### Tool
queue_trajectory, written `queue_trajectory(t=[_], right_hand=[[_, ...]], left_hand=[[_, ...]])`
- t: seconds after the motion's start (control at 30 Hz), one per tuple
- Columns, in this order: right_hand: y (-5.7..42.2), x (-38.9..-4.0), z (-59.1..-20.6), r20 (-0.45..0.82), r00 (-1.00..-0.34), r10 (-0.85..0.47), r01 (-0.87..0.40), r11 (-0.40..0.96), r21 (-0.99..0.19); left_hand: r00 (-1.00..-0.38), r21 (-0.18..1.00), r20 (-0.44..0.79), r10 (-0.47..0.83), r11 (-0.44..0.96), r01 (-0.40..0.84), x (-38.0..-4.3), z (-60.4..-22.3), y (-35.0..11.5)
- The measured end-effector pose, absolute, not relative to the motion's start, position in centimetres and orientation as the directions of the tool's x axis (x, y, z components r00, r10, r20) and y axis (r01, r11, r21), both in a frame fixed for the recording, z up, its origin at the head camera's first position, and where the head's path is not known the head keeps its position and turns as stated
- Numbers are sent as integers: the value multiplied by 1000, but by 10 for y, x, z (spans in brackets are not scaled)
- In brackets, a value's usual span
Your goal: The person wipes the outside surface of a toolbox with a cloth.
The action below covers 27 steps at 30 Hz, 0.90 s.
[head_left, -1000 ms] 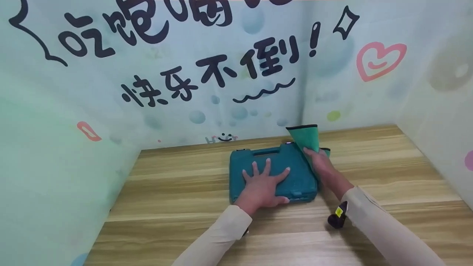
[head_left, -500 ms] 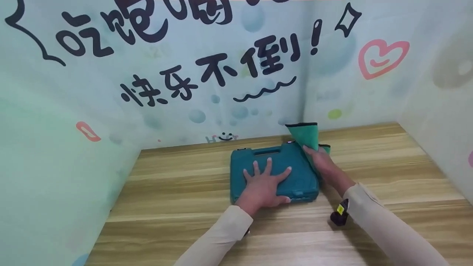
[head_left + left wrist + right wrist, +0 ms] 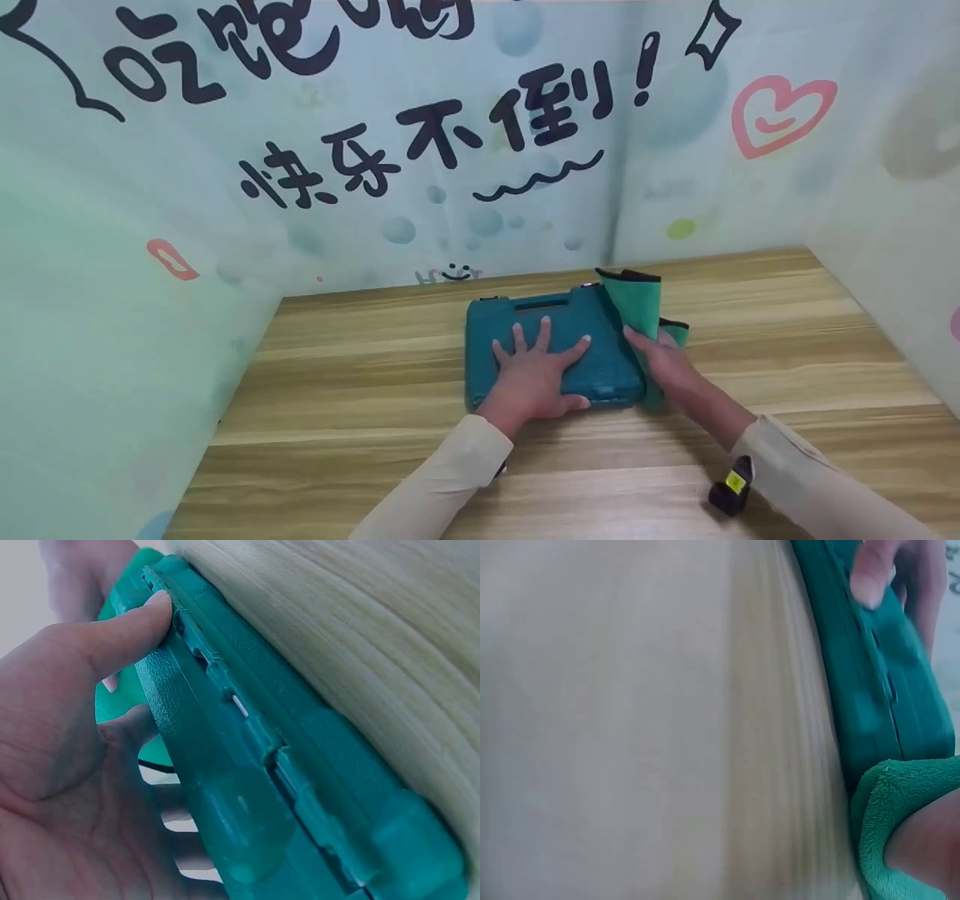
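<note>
A teal plastic carrying case [image 3: 600, 330] lies flat on the wooden table, its handle toward the back wall. My left hand [image 3: 534, 379] rests on the lid with fingers spread, and its thumb lies at the hinged front edge, seen close in the left wrist view on the case [image 3: 217, 735]. At the case's right side my right hand [image 3: 671, 367] grips a green cloth [image 3: 637, 300] with dark edging. The cloth is bunched against that side wall; in the right wrist view the fuzzy cloth [image 3: 900, 795] wraps round the case's corner.
The wood-grain table [image 3: 360, 420] reaches back to a printed fabric wall [image 3: 375, 247] with black lettering. Further fabric walls stand at left and right. A small black device [image 3: 731, 487] with a yellow label hangs at the right wrist.
My right hand has drawn the cloth along the case's right side, toward me and slightly right. My left hand stays on the lid, and the case lies where it was.
</note>
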State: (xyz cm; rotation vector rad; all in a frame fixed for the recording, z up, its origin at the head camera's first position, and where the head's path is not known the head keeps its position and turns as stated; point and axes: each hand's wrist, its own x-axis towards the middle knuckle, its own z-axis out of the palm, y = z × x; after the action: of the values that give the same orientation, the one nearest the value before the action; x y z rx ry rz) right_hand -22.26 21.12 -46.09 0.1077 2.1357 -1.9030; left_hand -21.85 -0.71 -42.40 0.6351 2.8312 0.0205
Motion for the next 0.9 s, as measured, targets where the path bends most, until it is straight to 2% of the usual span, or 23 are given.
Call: queue_trajectory(t=[0.53,0.73,0.9], right_hand=[[201,-158,-460,-282,-953,-106,266,146,-953],[203,-145,-462,-245,-967,-76,237,100,-966],[208,-144,-460,-277,-961,-15,276,52,-960]], left_hand=[[-884,96,-208,419,908,408,-220,-423,-9],[-880,105,-206,429,903,416,-219,-423,-10],[-873,104,-224,434,901,421,-218,-423,-11]])
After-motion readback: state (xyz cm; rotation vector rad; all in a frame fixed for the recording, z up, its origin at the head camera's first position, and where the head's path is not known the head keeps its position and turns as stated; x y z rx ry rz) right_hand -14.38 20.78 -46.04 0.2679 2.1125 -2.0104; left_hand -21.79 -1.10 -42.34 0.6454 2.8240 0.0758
